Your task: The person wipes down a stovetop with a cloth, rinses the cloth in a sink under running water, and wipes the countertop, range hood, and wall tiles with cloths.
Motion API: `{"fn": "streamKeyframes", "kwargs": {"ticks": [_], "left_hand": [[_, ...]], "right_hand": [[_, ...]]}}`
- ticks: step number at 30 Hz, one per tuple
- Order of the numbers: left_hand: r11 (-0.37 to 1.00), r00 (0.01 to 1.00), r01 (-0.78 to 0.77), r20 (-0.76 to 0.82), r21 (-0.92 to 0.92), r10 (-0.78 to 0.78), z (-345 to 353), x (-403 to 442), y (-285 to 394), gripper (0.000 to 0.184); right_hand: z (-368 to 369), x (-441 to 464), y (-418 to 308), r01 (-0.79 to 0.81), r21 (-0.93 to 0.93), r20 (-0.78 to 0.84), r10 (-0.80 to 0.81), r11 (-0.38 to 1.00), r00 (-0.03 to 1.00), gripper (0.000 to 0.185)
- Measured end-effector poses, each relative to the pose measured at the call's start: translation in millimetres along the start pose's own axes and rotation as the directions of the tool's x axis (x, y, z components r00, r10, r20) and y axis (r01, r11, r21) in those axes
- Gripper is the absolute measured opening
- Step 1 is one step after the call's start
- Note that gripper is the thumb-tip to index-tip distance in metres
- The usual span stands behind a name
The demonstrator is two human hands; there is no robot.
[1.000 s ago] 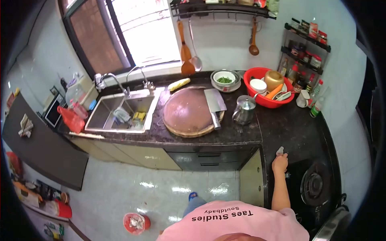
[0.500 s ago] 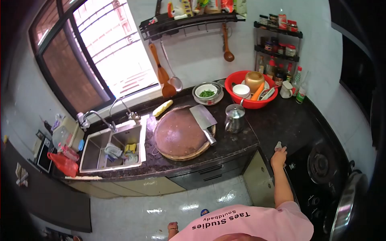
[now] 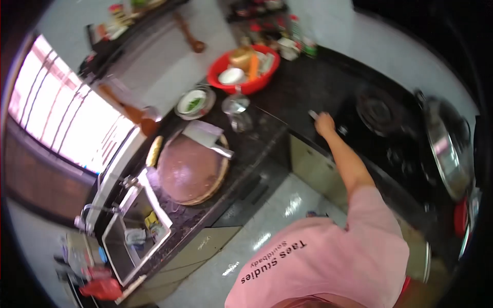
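Observation:
My right hand (image 3: pixel 324 124) is over the black countertop beside the gas stove (image 3: pixel 374 114). Its fingers are closed around a small whitish scrap (image 3: pixel 313 114), perhaps cloth or paper; blur hides its exact kind. Out of sight is my left hand. Left of my right hand stands a metal pitcher (image 3: pixel 238 114). Farther left, a cleaver (image 3: pixel 203 134) lies across a round wooden chopping board (image 3: pixel 187 172).
A red basin (image 3: pixel 262 82) holds bowls and a carrot. Near it sits a bowl of chopped greens (image 3: pixel 193 102). The sink (image 3: pixel 164 238) is at lower left, with a corn cob (image 3: pixel 154 150) by the board. A large wok (image 3: pixel 444 146) leans at right.
The view has turned and shifted toward the stove, blurring the picture. My right hand still holds the whitish scrap at the counter. My left hand has left the view.

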State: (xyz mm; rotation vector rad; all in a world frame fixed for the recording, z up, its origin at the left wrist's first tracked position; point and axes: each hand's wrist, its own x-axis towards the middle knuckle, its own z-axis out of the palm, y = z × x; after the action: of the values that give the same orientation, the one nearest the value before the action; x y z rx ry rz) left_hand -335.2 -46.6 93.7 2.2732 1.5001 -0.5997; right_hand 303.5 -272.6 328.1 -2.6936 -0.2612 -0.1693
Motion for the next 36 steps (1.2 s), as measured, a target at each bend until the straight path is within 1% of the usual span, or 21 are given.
{"fn": "streamKeyframes", "kwargs": {"ticks": [1, 2, 4, 7, 8, 9, 10, 13, 16, 17, 20, 23, 26, 27, 30, 31, 34, 35, 36], "left_hand": [[1.0, 0.999, -0.03, -0.01, -0.006, 0.03, -0.6, 1.9, -0.4, 0.024], [0.998, 0.998, -0.059, -0.02, -0.005, 0.059, -0.9, 5.0, -1.1, 0.024], [0.994, 0.994, -0.104, -0.028, -0.016, 0.104, -1.8, 10.1, -1.3, 0.024], [0.987, 0.987, -0.155, -0.044, -0.04, 0.153, -6.8, 15.5, -3.4, 0.024], [0.984, 0.985, -0.169, -0.049, -0.05, 0.166, -6.5, 15.2, -2.2, 0.024], [0.981, 0.982, -0.185, -0.048, -0.053, 0.183, -7.8, 17.1, -2.2, 0.024], [0.979, 0.98, -0.197, -0.052, -0.061, 0.194, -8.8, 18.9, -1.3, 0.024], [0.971, 0.973, -0.228, -0.044, -0.075, 0.225, -9.1, 22.7, 2.0, 0.024], [0.965, 0.969, -0.248, -0.042, -0.081, 0.245, -9.9, 27.1, 8.9, 0.024], [0.963, 0.967, -0.254, -0.04, -0.087, 0.252, -10.7, 28.6, 13.0, 0.023], [0.957, 0.961, -0.276, -0.029, -0.085, 0.274, -15.0, 33.0, 25.1, 0.023], [0.955, 0.958, -0.285, -0.015, -0.087, 0.285, -20.7, 37.7, 43.8, 0.023], [0.952, 0.956, -0.291, -0.007, -0.091, 0.292, -31.5, 46.3, 69.7, 0.023], [0.953, 0.957, -0.289, -0.005, -0.091, 0.29, -34.3, 48.1, 78.3, 0.023], [0.956, 0.959, -0.282, 0.011, -0.08, 0.284, -41.2, 54.9, 105.9, 0.023], [0.957, 0.96, -0.278, 0.021, -0.076, 0.281, -42.7, 58.7, 116.4, 0.023], [0.963, 0.962, -0.265, 0.048, -0.057, 0.268, -50.5, 67.9, 147.0, 0.023], [0.964, 0.963, -0.261, 0.057, -0.052, 0.264, -54.6, 70.1, 156.1, 0.023], [0.965, 0.964, -0.257, 0.063, -0.045, 0.259, -57.5, 72.8, 165.8, 0.023]], "right_hand": [[7.1, 15.3, 9.2, -0.123, 0.1, -0.062, 0.129, 0.987, 0.99, 0.027], [-13.8, 19.7, 1.8, -0.256, 0.201, -0.037, 0.268, 0.946, 0.963, 0.028], [-38.3, 17.2, -4.1, -0.179, 0.218, -0.267, 0.235, 0.96, 0.935, 0.029], [-59.4, -15.0, -22.3, -0.085, 0.072, -0.336, 0.105, 0.994, 0.936, 0.035], [-51.6, -22.8, -24.0, -0.145, 0.02, -0.143, 0.146, 0.989, 0.979, 0.049], [-37.9, -33.3, -26.1, -0.138, -0.179, -0.129, 0.115, 0.974, 0.985, 0.055], [-23.2, -42.7, -24.5, -0.121, -0.371, -0.109, 0.086, 0.921, 0.99, 0.061], [9.5, -50.9, -6.4, 0.063, -0.33, -0.12, -0.108, 0.942, 0.987, 0.062], [47.9, -41.3, 7.6, 0.078, -0.279, -0.166, -0.128, 0.957, 0.978, 0.058], [47.9, -37.8, 5.9, 0.065, -0.232, -0.158, -0.104, 0.971, 0.982, 0.057], [42.0, -26.1, -6.4, -0.03, -0.3, -0.164, -0.021, 0.954, 0.986, 0.058], [47.2, -3.4, -11.2, -0.184, -0.376, -0.202, 0.113, 0.908, 0.973, 0.063], [37.8, 26.8, -7.7, -0.255, -0.419, -0.18, 0.196, 0.872, 0.964, 0.067], [35.0, 40.6, -1.7, -0.278, -0.415, -0.129, 0.246, 0.867, 0.961, 0.07], [38.2, 90.5, 27.1, -0.373, -0.393, -0.142, 0.345, 0.84, 0.928, 0.072], [40.1, 107.9, 39.3, -0.393, -0.343, -0.166, 0.357, 0.853, 0.919, 0.079], [30.3, 151.8, 61.2, -0.446, -0.24, -0.213, 0.401, 0.863, 0.891, 0.084], [34.3, 168.9, 71.7, -0.457, -0.223, -0.273, 0.395, 0.861, 0.877, 0.088], [36.6, 185.3, 83.5, -0.466, -0.211, -0.289, 0.401, 0.859, 0.869, 0.089]]}}
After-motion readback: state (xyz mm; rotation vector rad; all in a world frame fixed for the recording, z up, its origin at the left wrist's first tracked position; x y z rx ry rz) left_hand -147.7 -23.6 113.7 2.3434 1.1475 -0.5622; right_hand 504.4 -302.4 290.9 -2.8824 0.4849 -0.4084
